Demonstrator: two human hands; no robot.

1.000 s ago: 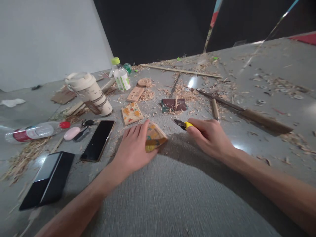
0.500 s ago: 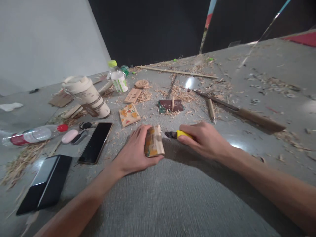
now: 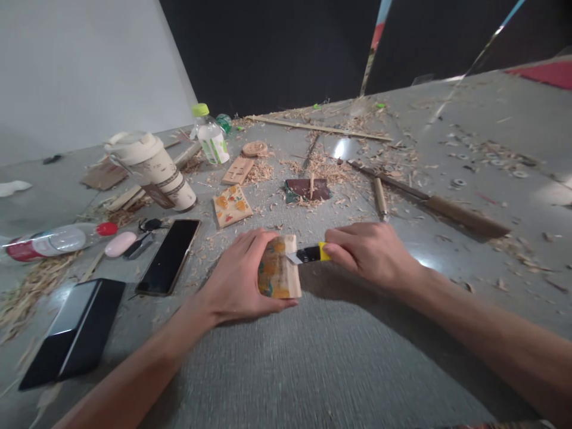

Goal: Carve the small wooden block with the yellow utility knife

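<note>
My left hand (image 3: 239, 280) grips a small wooden block (image 3: 277, 275) with a coloured painted face, holding it on edge above my lap. My right hand (image 3: 369, 253) is closed round a yellow and black utility knife (image 3: 310, 254). Its short blade points left and touches the block's upper right edge. Both hands are over the grey fabric (image 3: 313, 363) that covers my lap at the near edge of the table.
A painted wooden tile (image 3: 230, 205), a plain carved piece (image 3: 238, 170), a dark wallet (image 3: 307, 189), a large cup (image 3: 152, 170), two bottles (image 3: 208, 134), phones (image 3: 168, 255) and long-handled tools (image 3: 429, 199) lie among wood shavings on the grey table (image 3: 491, 137).
My left hand has lifted the block from lying flat to standing on edge. My right hand has brought the knife leftward until its blade meets the block.
</note>
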